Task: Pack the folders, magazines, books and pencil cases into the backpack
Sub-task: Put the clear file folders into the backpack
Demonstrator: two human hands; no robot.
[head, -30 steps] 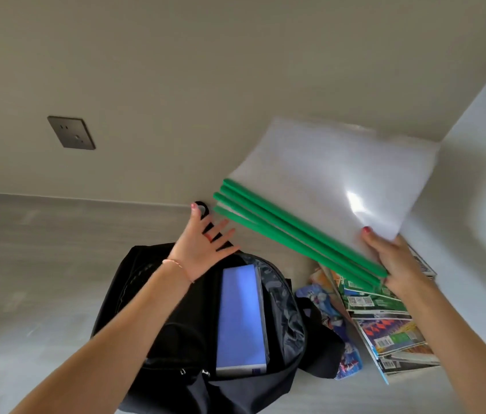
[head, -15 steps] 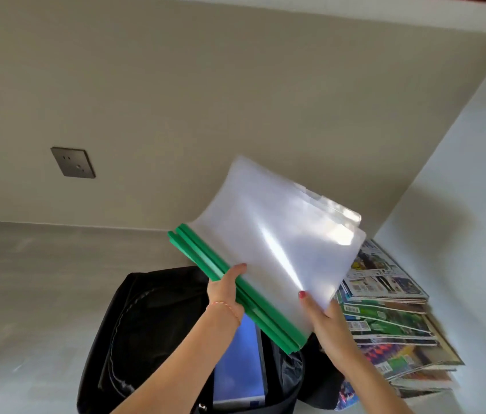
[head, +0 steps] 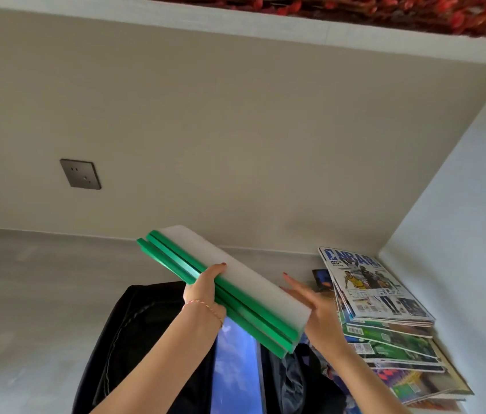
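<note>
A bundle of clear folders with green spines (head: pixel 235 297) hangs tilted above the open black backpack (head: pixel 134 339). My left hand (head: pixel 202 289) grips the folders by their green spines near the middle. On the folders' far side, my right hand (head: pixel 316 312) lies with its fingers stretched along the clear sheets. Inside the backpack stands a blue book (head: pixel 235 369). A stack of magazines (head: pixel 385 321) lies on the table to the right, with a basketball magazine on top.
A grey wall socket (head: pixel 80 174) sits on the beige wall behind. A white side wall (head: pixel 459 234) closes in right of the magazines. A colourful pouch (head: pixel 322 279) peeks out behind the stack. Grey tabletop (head: pixel 26 294) stretches to the left.
The folders have swung down from a spread, upright fan to a flatter bundle just over the backpack. My left hand, earlier free above the bag, now grips the spines.
</note>
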